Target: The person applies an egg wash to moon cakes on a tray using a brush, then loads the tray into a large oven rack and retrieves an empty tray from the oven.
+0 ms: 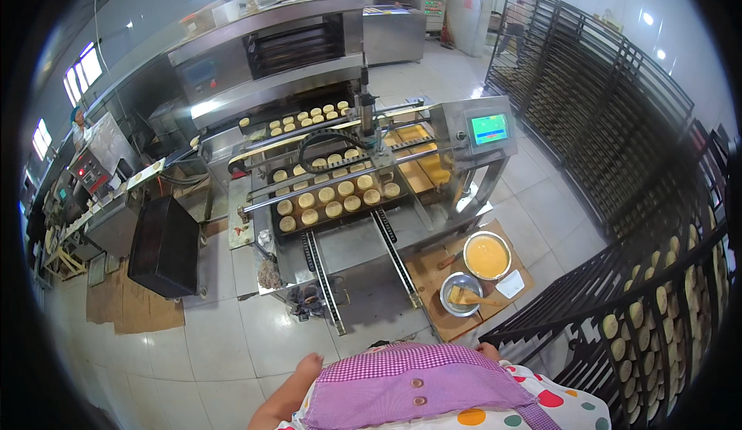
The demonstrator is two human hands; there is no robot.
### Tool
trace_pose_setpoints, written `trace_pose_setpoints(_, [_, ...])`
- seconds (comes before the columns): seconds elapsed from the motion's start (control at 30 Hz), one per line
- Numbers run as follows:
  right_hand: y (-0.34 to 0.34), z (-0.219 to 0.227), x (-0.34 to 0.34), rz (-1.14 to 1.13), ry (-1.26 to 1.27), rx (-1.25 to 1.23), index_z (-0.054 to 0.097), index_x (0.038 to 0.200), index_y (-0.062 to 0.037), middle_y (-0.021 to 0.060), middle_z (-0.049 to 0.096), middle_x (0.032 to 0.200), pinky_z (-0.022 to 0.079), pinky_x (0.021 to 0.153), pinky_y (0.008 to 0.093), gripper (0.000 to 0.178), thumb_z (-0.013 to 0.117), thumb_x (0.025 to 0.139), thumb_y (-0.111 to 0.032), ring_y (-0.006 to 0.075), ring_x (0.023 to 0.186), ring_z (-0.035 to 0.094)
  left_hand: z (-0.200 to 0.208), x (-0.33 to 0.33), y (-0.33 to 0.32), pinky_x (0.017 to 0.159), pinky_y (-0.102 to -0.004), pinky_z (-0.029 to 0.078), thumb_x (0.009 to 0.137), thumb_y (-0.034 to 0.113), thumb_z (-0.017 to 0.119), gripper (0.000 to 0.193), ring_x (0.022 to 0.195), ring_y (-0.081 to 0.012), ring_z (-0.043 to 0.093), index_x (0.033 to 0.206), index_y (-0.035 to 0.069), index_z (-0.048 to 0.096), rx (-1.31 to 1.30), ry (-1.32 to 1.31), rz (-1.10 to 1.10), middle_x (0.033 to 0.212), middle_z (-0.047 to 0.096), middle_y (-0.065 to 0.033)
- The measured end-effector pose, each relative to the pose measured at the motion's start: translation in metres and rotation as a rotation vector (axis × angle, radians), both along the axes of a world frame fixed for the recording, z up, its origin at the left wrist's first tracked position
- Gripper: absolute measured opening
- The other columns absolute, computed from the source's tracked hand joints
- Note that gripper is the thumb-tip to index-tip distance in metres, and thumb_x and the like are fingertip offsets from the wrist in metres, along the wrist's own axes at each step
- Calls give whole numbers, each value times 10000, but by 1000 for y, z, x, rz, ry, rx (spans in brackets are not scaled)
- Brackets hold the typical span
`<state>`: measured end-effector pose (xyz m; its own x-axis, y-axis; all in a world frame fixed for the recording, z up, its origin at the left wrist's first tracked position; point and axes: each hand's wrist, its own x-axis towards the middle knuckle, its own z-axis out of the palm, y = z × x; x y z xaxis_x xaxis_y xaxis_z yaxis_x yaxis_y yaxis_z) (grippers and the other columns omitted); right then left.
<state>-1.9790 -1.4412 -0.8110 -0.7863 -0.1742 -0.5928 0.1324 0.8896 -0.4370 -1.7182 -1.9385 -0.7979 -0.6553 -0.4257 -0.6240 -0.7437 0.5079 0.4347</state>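
Observation:
My left hand (311, 363) hangs beside the purple checked apron, above the tiled floor; its fingers look curled in and nothing shows in them. At the apron's other side my right hand (488, 350) is partly hidden, its fingers too small to read, near a black rack. Ahead stands a steel machine with a tray of round pale pastries (326, 193) in rows beneath its crossing rails. Right of it, a wooden board (423, 267) bears a bowl of yellow liquid (487, 255) and a smaller metal bowl (446, 304) with a wooden-handled brush (473, 299) lying in it.
Tall black racks (572, 82) line the right side; the nearer one holds pastries (618, 349). A lit control screen (488, 128) sits on the machine. Behind is a steel oven (224, 63) with more pastries before it. A dark cart (164, 248) and a distant person (79, 127) are left.

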Motion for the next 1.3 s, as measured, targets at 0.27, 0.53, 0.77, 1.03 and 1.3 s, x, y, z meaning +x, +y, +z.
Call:
trace_pose_setpoints(0.27, [61, -3, 34, -70, -4, 241, 674, 821, -59, 167, 658, 861, 489, 734, 381, 194, 614, 774, -237, 292, 819, 637, -63, 135, -44, 820, -379, 477, 790, 151, 514, 183, 933, -315, 605, 896, 50, 624, -80, -275, 43, 967, 635, -175])
trace_pose_setpoints(0.53, [-17, -16, 1, 292, 176, -19, 672, 780, -75, 155, 654, 775, 494, 652, 376, 151, 603, 743, -203, 281, 717, 637, -38, 55, -26, 721, -339, 501, 742, 38, 580, 159, 802, -267, 633, 893, 67, 622, 31, 111, 143, 820, 649, -125])
trace_pose_setpoints(0.77, [-95, 63, 17, -61, -184, -259, 625, 711, -37, 60, 582, 609, 408, 468, 306, 116, 530, 732, -98, 139, 525, 521, -15, 16, -14, 609, -333, 499, 812, 72, 531, 143, 682, -202, 616, 929, 25, 598, 267, 148, 204, 766, 632, -108])
trace_pose_setpoints(1.03, [-38, 36, 47, 63, -141, 158, 677, 944, -44, 210, 647, 944, 475, 808, 399, 315, 534, 745, -241, 354, 915, 616, -26, 6, -19, 602, -313, 497, 836, 131, 547, 166, 660, -178, 607, 944, 8, 578, 371, 161, 371, 763, 619, -97])
trace_pose_setpoints(1.3, [-45, 4, -27, -49, 165, 64, 638, 954, -34, 188, 653, 911, 479, 787, 390, 278, 600, 796, -260, 337, 901, 620, -23, -129, 0, 650, -320, 495, 824, 135, 599, 279, 705, -190, 606, 1063, 3, 540, 439, 357, 330, 916, 599, -114])
